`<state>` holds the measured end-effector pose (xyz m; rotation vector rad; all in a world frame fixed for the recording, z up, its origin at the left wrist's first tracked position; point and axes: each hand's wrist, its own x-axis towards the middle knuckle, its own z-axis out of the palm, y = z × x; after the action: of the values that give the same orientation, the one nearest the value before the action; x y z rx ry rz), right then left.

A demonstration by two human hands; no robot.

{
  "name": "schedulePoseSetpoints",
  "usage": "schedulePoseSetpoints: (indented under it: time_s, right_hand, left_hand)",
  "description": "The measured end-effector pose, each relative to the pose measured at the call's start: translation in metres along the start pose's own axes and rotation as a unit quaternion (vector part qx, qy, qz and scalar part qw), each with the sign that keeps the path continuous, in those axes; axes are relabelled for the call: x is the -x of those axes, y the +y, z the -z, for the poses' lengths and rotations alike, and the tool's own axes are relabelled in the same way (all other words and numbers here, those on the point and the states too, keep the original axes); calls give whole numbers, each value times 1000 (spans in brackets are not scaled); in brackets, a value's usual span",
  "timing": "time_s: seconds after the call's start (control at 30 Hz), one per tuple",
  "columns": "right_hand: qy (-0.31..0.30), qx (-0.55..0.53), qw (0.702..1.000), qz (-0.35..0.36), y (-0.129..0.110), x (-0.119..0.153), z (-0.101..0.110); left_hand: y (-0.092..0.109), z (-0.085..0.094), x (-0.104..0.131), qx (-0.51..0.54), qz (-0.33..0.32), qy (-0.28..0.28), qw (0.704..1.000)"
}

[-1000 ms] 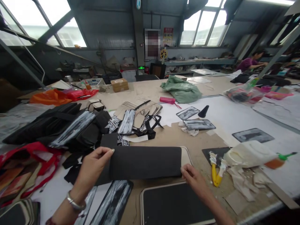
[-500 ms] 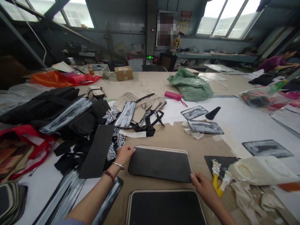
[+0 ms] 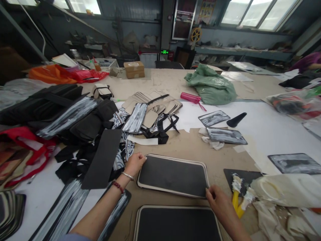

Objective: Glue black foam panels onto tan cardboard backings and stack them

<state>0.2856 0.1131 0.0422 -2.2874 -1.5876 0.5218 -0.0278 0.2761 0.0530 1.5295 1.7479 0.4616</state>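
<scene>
A black rectangular panel (image 3: 173,174) with rounded corners lies in front of me on a beige-edged piece of about the same shape. My left hand (image 3: 135,163) pinches its far left corner. At its near right corner, my right hand (image 3: 217,196) has thumb and fingers closed on the edge. Beige rim shows along the near and right sides. Closer to me lies a second black panel (image 3: 177,223) with a beige border, cut off by the frame. Two yellow-handled brushes (image 3: 238,197) with white-caked bristles are right of my right hand.
A white plastic container (image 3: 286,189) lies on the right. Panels smeared white (image 3: 227,135) are spread about the table. Left are a plain dark panel (image 3: 102,159) and a heap of black fabric pieces (image 3: 90,120). Farther back is a green plastic bag (image 3: 213,85).
The held black panel has shifted slightly on the piece beneath, and more beige rim now shows along its near edge. Both hands keep their corners. The view has tilted down a little.
</scene>
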Motion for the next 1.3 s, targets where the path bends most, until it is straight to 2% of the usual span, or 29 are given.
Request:
schedulePoseSetpoints:
  time_s: [0.2, 0.3, 0.53, 0.7, 0.93, 1.07, 1.3]
  right_hand:
    - [-48, 194, 980, -11, -17, 3, 2]
    - [-77, 240, 967, -28, -26, 2, 4]
    - [-91, 238, 966, -53, -33, 2, 8]
    - [-80, 249, 964, -43, -34, 2, 3]
    - [-100, 275, 956, -6, -12, -1, -9]
    - [-66, 283, 957, 19, -2, -4, -16]
    - [-47, 305, 950, 46, 0, 0, -15]
  left_hand:
    - [-2, -1, 0, -70, -21, -6, 997]
    - [-3, -2, 0, -99, -14, -10, 995]
    - [1, -1, 2, -123, -7, -8, 992]
    - [-3, -2, -1, -90, -13, 0, 996]
    - [-4, -3, 0, -18, 0, 14, 1000]
    - [-7, -5, -2, -2, 4, 16, 1000]
    - [-11, -6, -1, 17, 3, 28, 999]
